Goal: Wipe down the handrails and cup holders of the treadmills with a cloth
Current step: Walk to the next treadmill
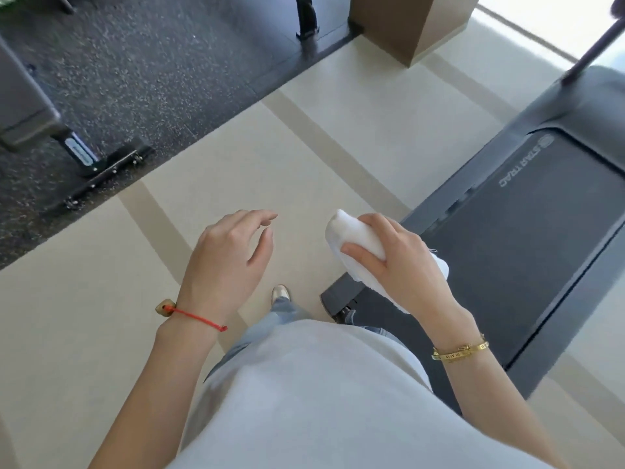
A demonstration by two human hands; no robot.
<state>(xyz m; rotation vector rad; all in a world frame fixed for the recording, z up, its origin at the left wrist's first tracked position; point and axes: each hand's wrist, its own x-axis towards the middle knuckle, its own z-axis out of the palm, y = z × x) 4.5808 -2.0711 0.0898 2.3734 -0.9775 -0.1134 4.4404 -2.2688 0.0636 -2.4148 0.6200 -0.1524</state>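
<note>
My right hand (pixel 395 258) grips a folded white cloth (pixel 351 235) in front of my body, above the rear corner of a grey treadmill. The treadmill deck (pixel 527 231) with its dark belt runs up the right side of the head view, and a dark upright of its frame (pixel 595 42) shows at the top right. No handrail top or cup holder is in view. My left hand (pixel 230 255) hovers empty over the beige floor, fingers relaxed and slightly curved, a hand's width left of the cloth.
A dark speckled rubber mat (pixel 142 62) covers the upper left, with a bench base (pixel 101 167) and another machine's foot (pixel 306 18) on it. A tan pillar (pixel 406 25) stands at the top centre. Beige striped floor (pixel 84 299) lies under and left of me.
</note>
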